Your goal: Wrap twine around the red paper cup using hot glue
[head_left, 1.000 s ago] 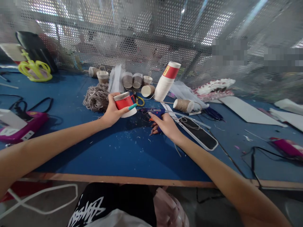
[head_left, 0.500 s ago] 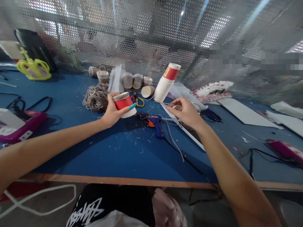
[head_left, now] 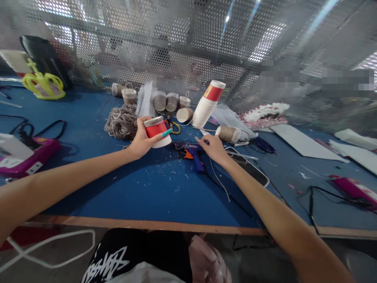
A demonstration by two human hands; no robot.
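Left hand (head_left: 141, 142): closed round the paper cup (head_left: 156, 131), as before.
Cup's place: tilted in that grip, at ten o'clock from the glue gun (head_left: 196, 157).
Right hand (head_left: 213, 147): half curled, back from over the phone (head_left: 253, 173) to the gun's rear, at three o'clock; whether it pinches anything, cannot tell.
Glue gun: gripped a second ago, now lying on the table (head_left: 153, 196).
Phone: four o'clock, less covered.

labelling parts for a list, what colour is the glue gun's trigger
The trigger is orange, on the blue glue gun; it shows best in the head view.
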